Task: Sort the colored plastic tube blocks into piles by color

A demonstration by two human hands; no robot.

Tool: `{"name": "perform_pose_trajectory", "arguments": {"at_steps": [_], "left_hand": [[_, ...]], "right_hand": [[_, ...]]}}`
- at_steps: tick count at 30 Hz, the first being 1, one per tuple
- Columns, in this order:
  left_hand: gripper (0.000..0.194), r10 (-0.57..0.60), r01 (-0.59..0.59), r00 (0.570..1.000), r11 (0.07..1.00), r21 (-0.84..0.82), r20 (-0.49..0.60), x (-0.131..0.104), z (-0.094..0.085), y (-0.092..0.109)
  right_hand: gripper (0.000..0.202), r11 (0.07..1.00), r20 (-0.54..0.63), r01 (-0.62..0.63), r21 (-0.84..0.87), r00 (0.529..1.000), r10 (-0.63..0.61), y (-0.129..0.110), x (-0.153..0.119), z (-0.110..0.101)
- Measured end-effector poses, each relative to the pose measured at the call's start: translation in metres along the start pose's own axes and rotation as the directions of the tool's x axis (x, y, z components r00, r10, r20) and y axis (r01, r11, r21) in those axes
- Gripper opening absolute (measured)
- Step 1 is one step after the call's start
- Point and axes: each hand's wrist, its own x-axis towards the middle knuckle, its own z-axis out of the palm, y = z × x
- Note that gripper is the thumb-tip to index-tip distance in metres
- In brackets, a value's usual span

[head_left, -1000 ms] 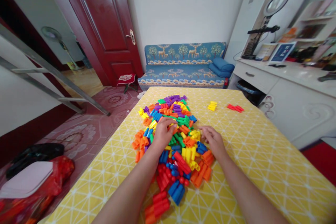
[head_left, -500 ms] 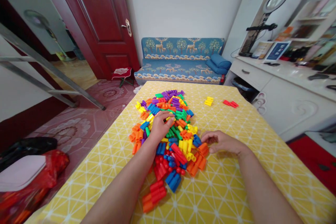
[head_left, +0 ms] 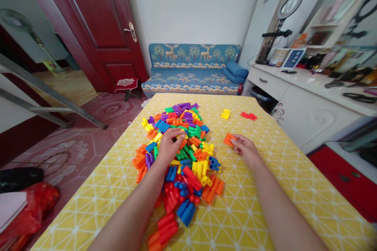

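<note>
A long heap of coloured plastic blocks (head_left: 188, 153) lies down the middle of the table. My right hand (head_left: 245, 148) pinches an orange block (head_left: 229, 139) to the right of the heap, over the yellow cloth. Over the heap's left middle, my left hand (head_left: 171, 144) has its fingers curled at an orange piece (head_left: 183, 141), with a bit of yellow beside the fingertips. Apart from the heap, toward the far right, lie a yellow block (head_left: 226, 114) and a red block (head_left: 249, 116).
The table wears a yellow patterned cloth (head_left: 235, 211). Beyond it stands a blue sofa (head_left: 191, 74). A white dresser (head_left: 306, 106) is on the right. At the left are a metal ladder (head_left: 53, 90), a small red stool (head_left: 127, 84) and a red bag (head_left: 38, 208).
My right hand has taken hold of an orange block from the heap's right edge and moved it away, farther up the table. My left hand stays over the heap. The view has shifted right.
</note>
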Motion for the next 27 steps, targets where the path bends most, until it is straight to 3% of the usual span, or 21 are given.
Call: {"name": "perform_pose_trajectory", "arguments": {"at_steps": [2, 5, 9, 11, 15, 19, 23, 27], "left_hand": [[0.019, 0.001, -0.001, 1.000, 1.000, -0.005, 0.004, 0.000, 0.000, 0.000], [0.019, -0.001, 0.001, 1.000, 1.000, 0.002, 0.006, 0.001, 0.000, 0.000], [0.019, -0.012, 0.012, 1.000, 1.000, 0.003, 0.010, 0.001, 0.000, 0.000], [0.019, -0.010, 0.010, 1.000, 1.000, -0.001, 0.009, 0.001, 0.000, 0.000], [0.018, -0.014, 0.014, 1.000, 1.000, -0.020, 0.000, 0.001, 0.000, 0.001], [0.017, -0.025, 0.025, 1.000, 0.999, -0.028, 0.002, 0.001, 0.000, 0.004], [0.017, -0.040, 0.041, 0.999, 0.999, -0.028, 0.016, 0.002, 0.000, 0.004], [0.017, -0.038, 0.038, 0.999, 0.999, -0.035, 0.012, 0.001, 0.000, 0.003]], "right_hand": [[0.043, 0.993, -0.155, 0.053, -0.108, 0.985, -0.070, 0.007, 0.007, 0.001], [0.043, 0.905, -0.266, 0.149, -0.397, 0.926, -0.269, 0.014, 0.013, -0.001], [0.044, 0.694, -0.293, 0.217, -0.686, 0.791, -0.537, 0.015, 0.013, -0.005], [0.035, 0.631, -0.267, 0.208, -0.747, 0.776, -0.571, 0.014, 0.010, -0.006], [0.027, 0.485, -0.134, 0.215, -0.848, 0.798, -0.588, 0.017, 0.003, 0.001], [0.042, 0.316, 0.085, 0.264, -0.911, 0.871, -0.484, 0.028, 0.003, 0.016], [0.058, 0.191, 0.166, 0.234, -0.953, 0.935, -0.314, 0.029, 0.025, 0.021], [0.060, 0.131, 0.210, 0.246, -0.960, 0.948, -0.239, 0.019, 0.056, 0.013]]}}
